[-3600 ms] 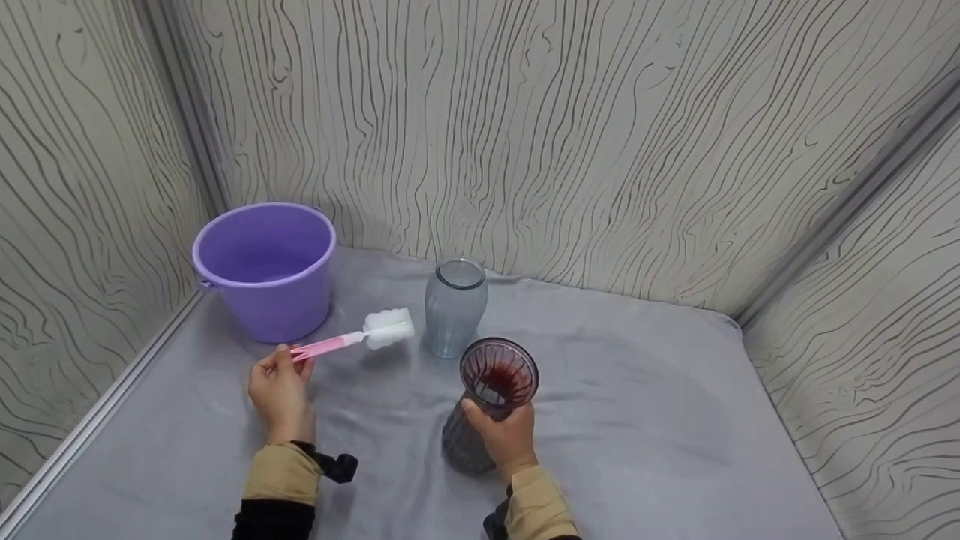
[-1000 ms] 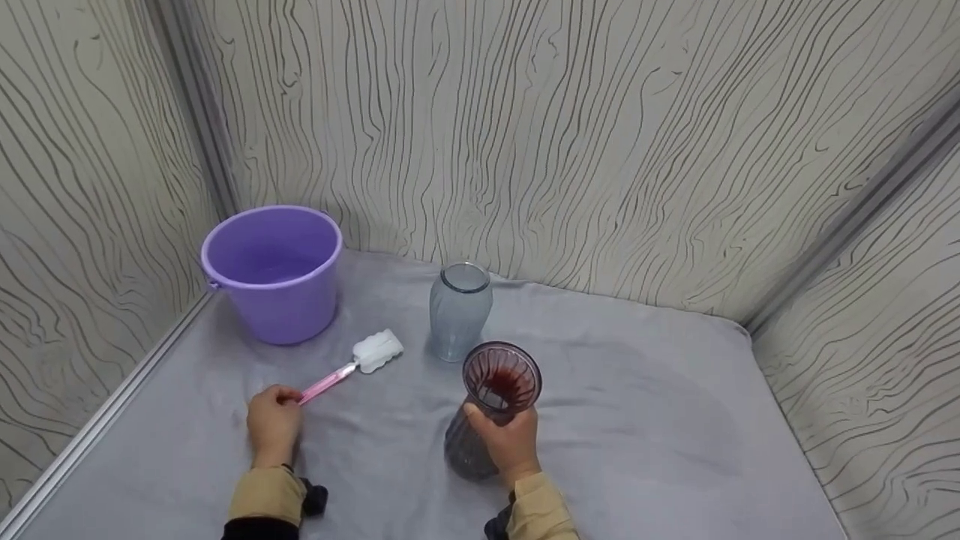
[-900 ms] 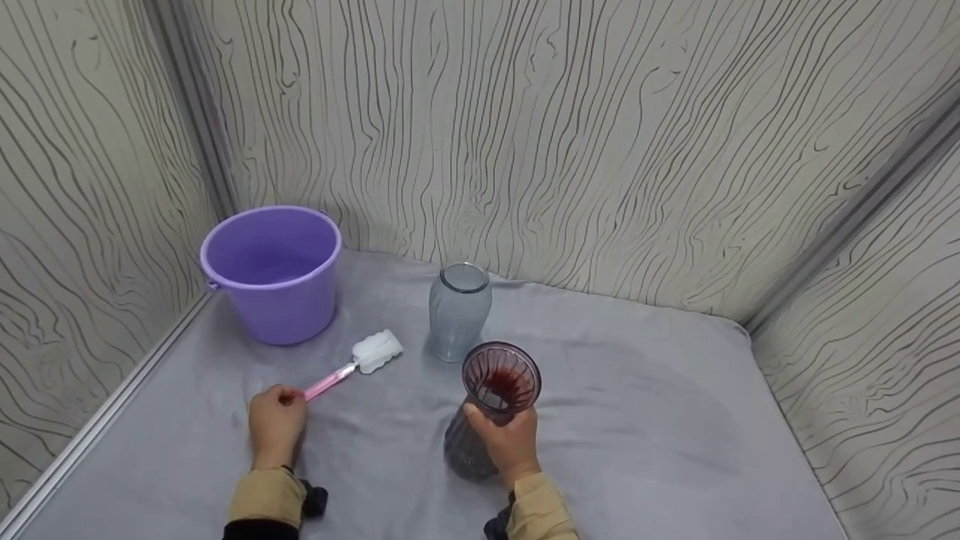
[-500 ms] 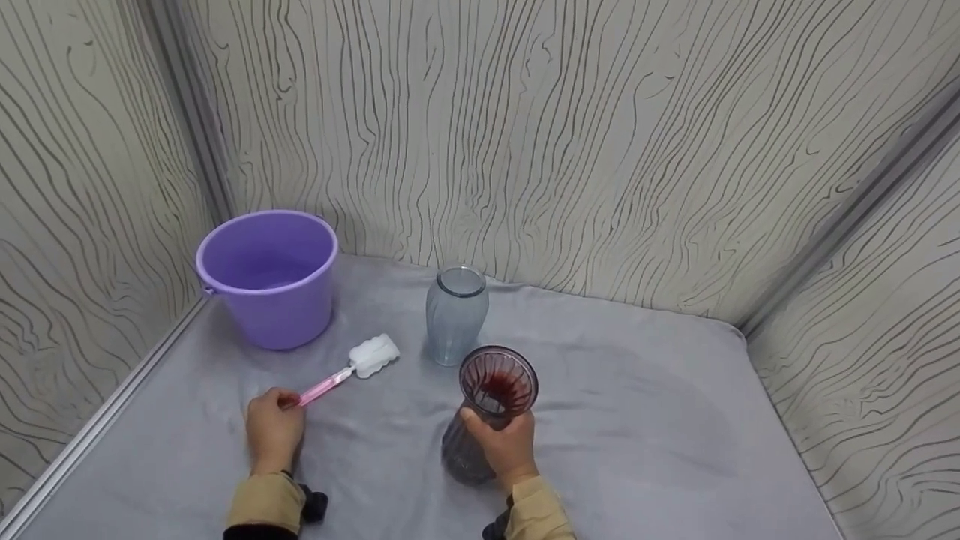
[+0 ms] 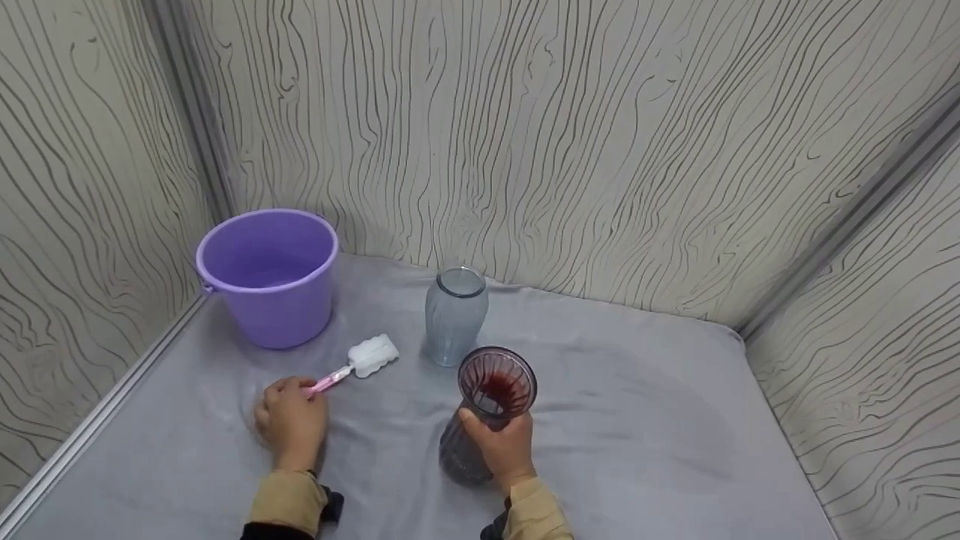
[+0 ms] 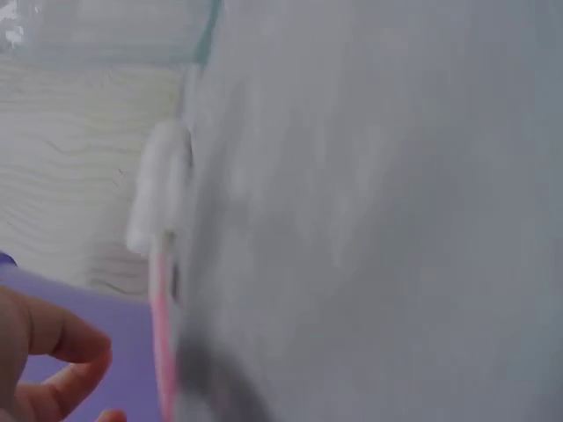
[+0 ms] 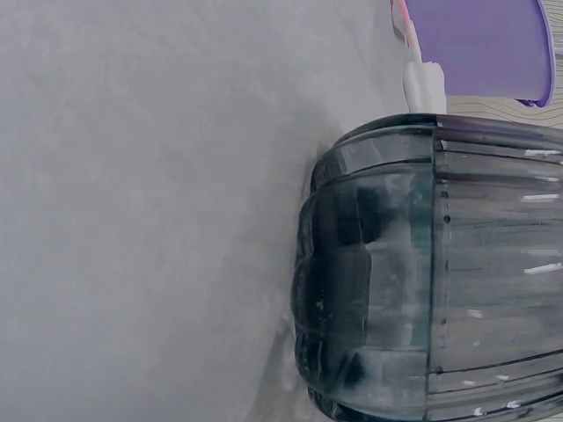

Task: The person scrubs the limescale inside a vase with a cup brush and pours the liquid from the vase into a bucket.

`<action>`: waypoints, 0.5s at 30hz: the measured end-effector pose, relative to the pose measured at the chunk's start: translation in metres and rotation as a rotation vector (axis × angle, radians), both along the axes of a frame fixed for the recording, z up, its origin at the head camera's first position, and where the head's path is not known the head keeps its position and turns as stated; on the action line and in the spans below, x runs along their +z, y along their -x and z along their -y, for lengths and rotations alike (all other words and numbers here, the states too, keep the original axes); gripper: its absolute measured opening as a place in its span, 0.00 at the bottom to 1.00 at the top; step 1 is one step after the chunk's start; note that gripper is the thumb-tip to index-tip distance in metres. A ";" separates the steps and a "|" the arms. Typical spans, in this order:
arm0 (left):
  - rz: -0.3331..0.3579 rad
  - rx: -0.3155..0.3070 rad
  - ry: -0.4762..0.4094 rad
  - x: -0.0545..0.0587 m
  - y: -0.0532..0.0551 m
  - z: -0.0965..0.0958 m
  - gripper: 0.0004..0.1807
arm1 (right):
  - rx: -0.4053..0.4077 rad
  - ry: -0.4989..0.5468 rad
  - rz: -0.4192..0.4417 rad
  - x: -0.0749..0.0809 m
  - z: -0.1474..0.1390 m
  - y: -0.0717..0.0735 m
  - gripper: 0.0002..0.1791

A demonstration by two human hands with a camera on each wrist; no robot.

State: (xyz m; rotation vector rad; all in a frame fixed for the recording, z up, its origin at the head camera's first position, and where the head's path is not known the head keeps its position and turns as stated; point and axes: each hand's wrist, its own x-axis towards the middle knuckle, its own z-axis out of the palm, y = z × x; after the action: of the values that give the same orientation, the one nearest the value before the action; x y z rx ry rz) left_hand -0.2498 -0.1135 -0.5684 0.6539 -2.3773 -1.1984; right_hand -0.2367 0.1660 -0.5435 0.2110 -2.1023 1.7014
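My right hand (image 5: 508, 446) grips the neck of a dark, ribbed glass vase (image 5: 463, 454) with a flared mouth; reddish colour shows inside it. In the right wrist view the vase's base (image 7: 369, 281) stands at the grey cloth, and the hand is out of sight. A sponge bottle brush (image 5: 373, 355) with a white head and pink handle lies on the cloth to the left. Over the handle's near end is my left hand (image 5: 294, 424). In the left wrist view its loosely bent fingers (image 6: 66, 338) are apart from the pink handle (image 6: 163, 343).
A purple bucket (image 5: 281, 319) stands at the back left, beyond the brush. Behind the dark vase is a pale blue glass vase (image 5: 455, 322), close to it. Grey cloth (image 5: 637, 420) covers the table, and wood-patterned walls (image 5: 525, 150) enclose it on the sides and back.
The left hand lowered the brush from the air onto the cloth, let go of it and shifted slightly right over the handle. The right hand keeps holding the dark vase in place.
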 end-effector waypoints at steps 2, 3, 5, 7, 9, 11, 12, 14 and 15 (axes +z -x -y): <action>-0.066 0.000 -0.025 0.009 -0.001 -0.013 0.09 | -0.001 -0.004 0.006 0.001 0.000 -0.001 0.33; -0.112 -0.011 -0.036 0.013 -0.001 -0.020 0.09 | -0.002 -0.002 0.012 0.001 0.000 -0.001 0.33; -0.213 -0.063 -0.070 0.021 -0.002 -0.034 0.10 | -0.009 0.001 0.019 0.001 0.000 -0.001 0.33; -0.299 -0.154 -0.106 0.030 -0.003 -0.049 0.13 | -0.014 0.006 0.024 0.002 0.000 -0.001 0.33; -0.365 -0.243 -0.136 0.037 -0.006 -0.061 0.15 | -0.010 0.015 0.033 0.002 0.000 -0.001 0.33; -0.399 -0.332 -0.153 0.044 -0.010 -0.072 0.19 | -0.006 0.015 0.041 0.002 0.001 -0.002 0.33; -0.405 -0.378 -0.163 0.047 -0.013 -0.078 0.20 | -0.003 0.015 0.042 0.002 0.001 -0.002 0.34; -0.413 -0.460 -0.179 0.054 -0.018 -0.088 0.24 | 0.001 0.019 0.040 0.002 0.001 -0.001 0.34; -0.413 -0.498 -0.186 0.057 -0.020 -0.093 0.26 | -0.001 0.017 0.038 0.002 0.001 -0.001 0.34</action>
State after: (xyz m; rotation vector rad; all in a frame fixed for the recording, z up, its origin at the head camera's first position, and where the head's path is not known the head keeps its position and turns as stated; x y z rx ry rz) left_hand -0.2296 -0.0206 -0.5114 -0.1523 -2.1421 -1.5861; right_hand -0.2356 0.1648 -0.5418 0.1733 -2.1138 1.7351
